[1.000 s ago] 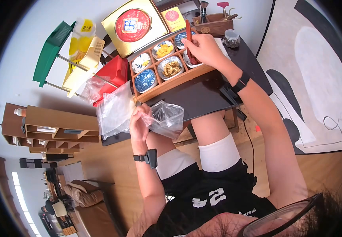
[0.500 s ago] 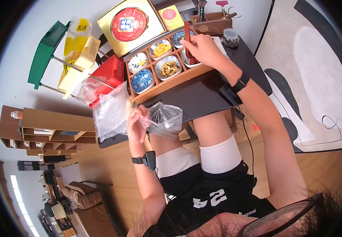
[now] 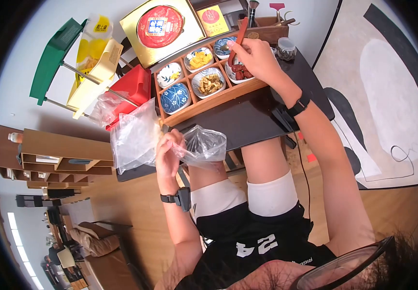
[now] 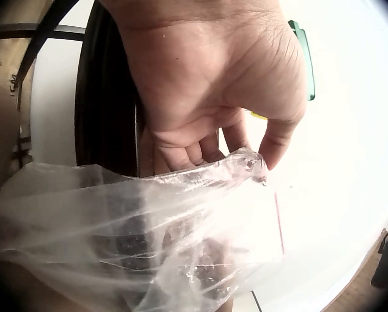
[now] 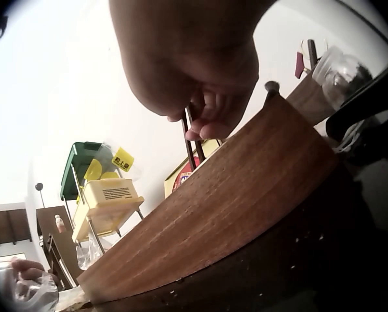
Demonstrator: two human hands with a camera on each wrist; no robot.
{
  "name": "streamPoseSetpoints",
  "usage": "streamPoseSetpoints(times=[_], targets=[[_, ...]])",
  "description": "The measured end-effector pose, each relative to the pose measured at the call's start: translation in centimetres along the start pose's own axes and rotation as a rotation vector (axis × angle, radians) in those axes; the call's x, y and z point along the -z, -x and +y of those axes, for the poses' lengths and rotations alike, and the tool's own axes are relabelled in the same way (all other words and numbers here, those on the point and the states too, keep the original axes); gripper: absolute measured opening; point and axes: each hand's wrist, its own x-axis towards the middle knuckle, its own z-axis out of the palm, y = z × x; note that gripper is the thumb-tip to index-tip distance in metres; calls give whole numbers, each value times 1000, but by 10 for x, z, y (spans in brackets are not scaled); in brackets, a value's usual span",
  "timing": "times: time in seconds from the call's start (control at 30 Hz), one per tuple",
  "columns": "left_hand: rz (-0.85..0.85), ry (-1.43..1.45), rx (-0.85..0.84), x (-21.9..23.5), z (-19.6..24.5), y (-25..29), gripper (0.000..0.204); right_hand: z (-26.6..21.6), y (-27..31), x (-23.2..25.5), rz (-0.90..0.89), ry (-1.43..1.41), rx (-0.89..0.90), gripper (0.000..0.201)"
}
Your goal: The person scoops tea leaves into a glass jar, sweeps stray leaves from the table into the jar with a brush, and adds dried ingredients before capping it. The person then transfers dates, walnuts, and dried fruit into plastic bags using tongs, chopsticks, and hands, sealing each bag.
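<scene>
plastic bag (image 3: 204,145) pinched by left hand (image 3: 168,153), right hand (image 3: 257,58) gripping tongs (image 3: 237,38)

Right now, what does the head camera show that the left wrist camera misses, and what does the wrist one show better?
Only the head view shows the wooden tray of small patterned dishes, the right hand holding dark reddish tongs over a white dish of dark red fruit, and the gold box with a red round label.

Only the left wrist view shows the fingertips pinching the bag's rim.

Both show the left hand holding the clear plastic bag.
</scene>
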Motion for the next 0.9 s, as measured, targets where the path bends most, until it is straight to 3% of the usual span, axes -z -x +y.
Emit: streamPoseSetpoints(times=[0.17, 0.9], targets=[[18, -26, -26, 1, -3, 1, 31, -3, 4, -5, 6, -111, -26, 42], [-14, -40, -58, 0, -5, 5, 31, 2, 1, -3, -86, 140, -41, 43]])
